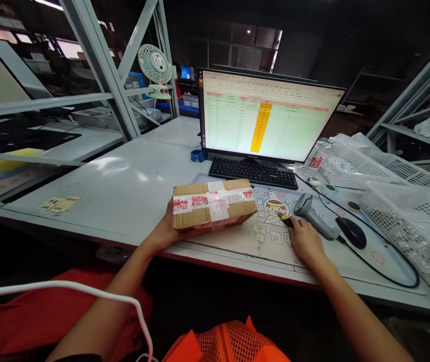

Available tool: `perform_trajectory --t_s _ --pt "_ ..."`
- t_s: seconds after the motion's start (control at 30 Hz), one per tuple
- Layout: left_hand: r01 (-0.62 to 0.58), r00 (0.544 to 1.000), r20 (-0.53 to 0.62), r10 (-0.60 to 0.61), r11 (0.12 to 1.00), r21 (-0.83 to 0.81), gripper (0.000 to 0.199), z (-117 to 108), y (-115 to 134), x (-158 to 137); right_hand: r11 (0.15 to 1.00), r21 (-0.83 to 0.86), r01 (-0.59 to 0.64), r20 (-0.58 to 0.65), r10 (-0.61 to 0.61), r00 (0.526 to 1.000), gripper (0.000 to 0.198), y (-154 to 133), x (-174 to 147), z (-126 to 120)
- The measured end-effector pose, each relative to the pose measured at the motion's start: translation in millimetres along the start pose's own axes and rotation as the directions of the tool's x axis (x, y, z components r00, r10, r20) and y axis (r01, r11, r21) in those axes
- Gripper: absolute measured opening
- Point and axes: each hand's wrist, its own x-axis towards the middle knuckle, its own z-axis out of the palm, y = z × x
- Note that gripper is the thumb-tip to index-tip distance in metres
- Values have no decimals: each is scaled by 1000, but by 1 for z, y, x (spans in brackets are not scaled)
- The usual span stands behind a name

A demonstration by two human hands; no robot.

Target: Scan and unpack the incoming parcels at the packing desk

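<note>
A brown cardboard box (233, 207), bound with clear and red-printed tape, is tilted at the table's front edge. My left hand (165, 229) grips its left end, with some fingers hidden behind and under the cardboard. To the right, my right hand (305, 240) is closed around a small yellow and black box cutter (286, 220), its tip pointing left over the printed desk mat (271, 241). A grey barcode scanner (316, 217) lies just beside that hand, with its cable running right. Box and cutter are apart.
Behind the box stand a black keyboard (252, 172) and a monitor (267, 115) showing a spreadsheet. A black mouse (351, 232) and white plastic baskets (414, 226) are on the right. Blue tape (197, 156) sits by the keyboard. Cards (60, 203) lie at left; a white cable (68, 285) crosses low.
</note>
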Motion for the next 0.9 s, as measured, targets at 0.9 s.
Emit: perform_trajectory --t_s 0.9 --pt "-27 999 25 26 998 51 84 -3 6 8 389 921 -34 165 -310 936 55 -81 27 -93"
